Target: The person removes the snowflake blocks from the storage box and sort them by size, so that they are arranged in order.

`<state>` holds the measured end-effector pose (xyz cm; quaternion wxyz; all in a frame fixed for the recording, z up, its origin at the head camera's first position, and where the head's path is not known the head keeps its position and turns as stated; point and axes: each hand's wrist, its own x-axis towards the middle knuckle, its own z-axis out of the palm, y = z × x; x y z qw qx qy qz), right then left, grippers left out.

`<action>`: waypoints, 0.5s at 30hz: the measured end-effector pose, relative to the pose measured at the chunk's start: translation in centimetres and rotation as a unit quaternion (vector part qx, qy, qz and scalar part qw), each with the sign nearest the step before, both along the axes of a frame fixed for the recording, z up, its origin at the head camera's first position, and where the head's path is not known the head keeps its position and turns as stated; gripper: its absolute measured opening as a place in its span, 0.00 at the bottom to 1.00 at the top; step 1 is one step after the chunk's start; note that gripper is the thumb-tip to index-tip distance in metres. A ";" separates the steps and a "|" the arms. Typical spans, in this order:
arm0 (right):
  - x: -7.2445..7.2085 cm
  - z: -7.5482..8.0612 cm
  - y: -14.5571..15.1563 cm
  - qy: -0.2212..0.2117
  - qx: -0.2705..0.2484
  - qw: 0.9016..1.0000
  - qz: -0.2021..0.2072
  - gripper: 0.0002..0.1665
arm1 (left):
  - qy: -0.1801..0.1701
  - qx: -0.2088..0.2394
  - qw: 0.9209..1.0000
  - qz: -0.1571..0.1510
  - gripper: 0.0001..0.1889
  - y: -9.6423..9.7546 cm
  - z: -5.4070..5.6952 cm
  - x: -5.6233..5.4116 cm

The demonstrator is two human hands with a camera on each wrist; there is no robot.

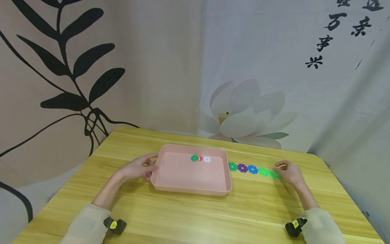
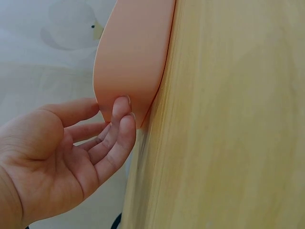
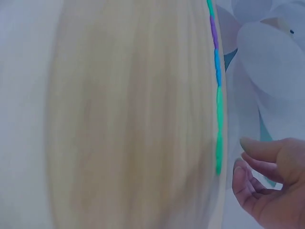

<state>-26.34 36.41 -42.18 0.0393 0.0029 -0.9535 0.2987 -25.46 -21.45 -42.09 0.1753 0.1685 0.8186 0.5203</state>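
Observation:
A shallow pink tray (image 1: 186, 173) lies on the wooden table, with a green disc (image 1: 195, 158), a partly covered pink one and a white disc (image 1: 207, 159) inside it. My left hand (image 1: 141, 167) grips the tray's left end, thumb at the rim and fingertips against the outer wall (image 2: 128, 62). To the tray's right runs a row of notched plastic discs: teal green, purple (image 1: 242, 168), blue (image 1: 252, 169) and light green (image 1: 263, 171). Over the row's right end is my right hand (image 1: 289, 173), fingers loosely bent and nothing visible between them (image 3: 267, 176).
The wooden table (image 1: 182, 217) runs back to a curtain (image 1: 158, 67) printed with leaves, a lotus and characters. Each sleeve carries a black strapped device near the wrist, such as the left one (image 1: 115, 225).

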 end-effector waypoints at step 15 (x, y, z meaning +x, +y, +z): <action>-1.3 1.9 -7.5 0.041 -0.054 0.995 0.070 0.16 | -0.009 0.017 1.000 -0.005 0.33 0.0 0.2 0.2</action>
